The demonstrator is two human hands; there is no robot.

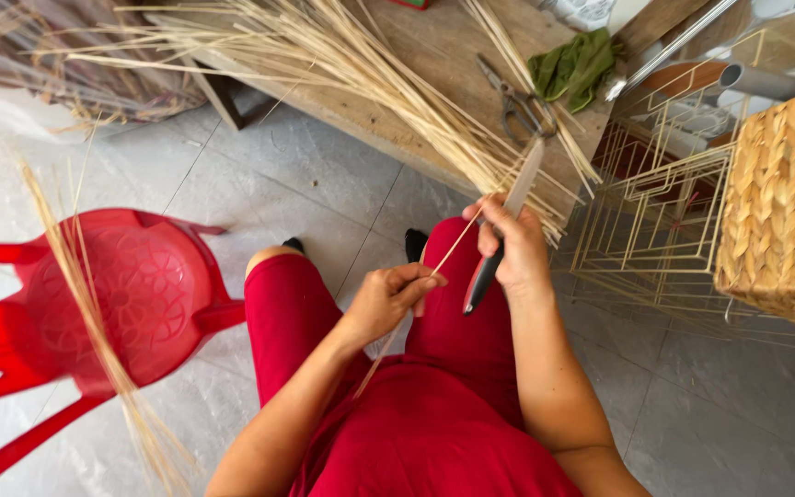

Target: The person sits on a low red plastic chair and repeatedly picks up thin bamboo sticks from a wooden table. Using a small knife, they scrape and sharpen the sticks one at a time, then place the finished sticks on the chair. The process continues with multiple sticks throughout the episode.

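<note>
Cane strip (434,271), thin and pale, slants over the red lap, just in front of the wooden bench (434,55). The left hand (388,299) pinches it between closed fingertips; the right hand (512,244), fingers curled tight, grips a black-handled knife (503,230) against it.

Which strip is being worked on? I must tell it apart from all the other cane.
Start at the red-clothed lap in the middle. Above it, the left hand pinches one thin pale strip that runs up to the right hand, which grips a black-handled knife. It is single; the others lie bundled.
</note>
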